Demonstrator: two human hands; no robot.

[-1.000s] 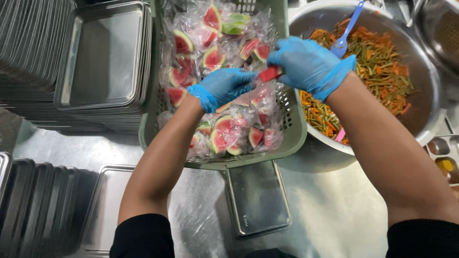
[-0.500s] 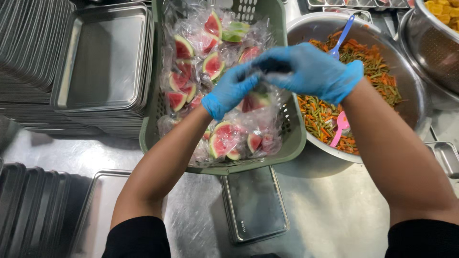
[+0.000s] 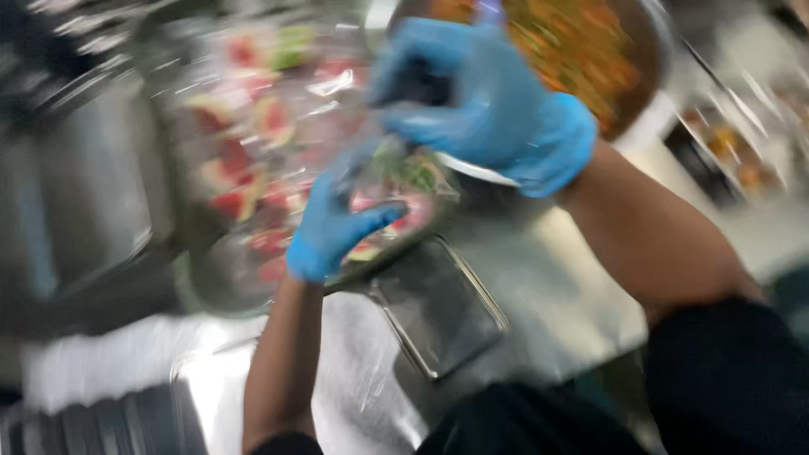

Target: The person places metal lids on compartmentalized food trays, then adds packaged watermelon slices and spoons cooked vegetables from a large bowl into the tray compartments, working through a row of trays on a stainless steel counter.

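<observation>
Clear plastic bag [image 3: 383,164]: located at the upper centre of the frame, stretched between 2 gloved hands above the green basket [image 3: 253,278]. Motion blur is heavy across the whole view; the bag's contents cannot be identified beyond a greenish patch inside it.

Right hand [image 3: 489,105]: wears a blue glove and sits at the upper centre-right of the frame. Its grip is closed, fingers curled around the upper end of the bag. A dark patch shows at the fingertips; what it is cannot be told.

Left hand [image 3: 333,227]: wears a blue glove and sits at the centre of the frame, lower than the right hand and left of it. Its grip is partly closed, with the thumb extended to the right and the fingers raised against the lower end of the bag. Whether it pinches the film or only touches it cannot be told.

The basket occupies the left-centre of the frame and holds wrapped watermelon pieces [image 3: 244,190], red with green rind.

A large metal bowl [image 3: 649,50] of orange and green shredded vegetables stands at the upper right, behind the right hand.

A small rectangular metal tray [image 3: 442,307] lies on the steel table [image 3: 556,286] just below the basket, at the lower centre.
</observation>
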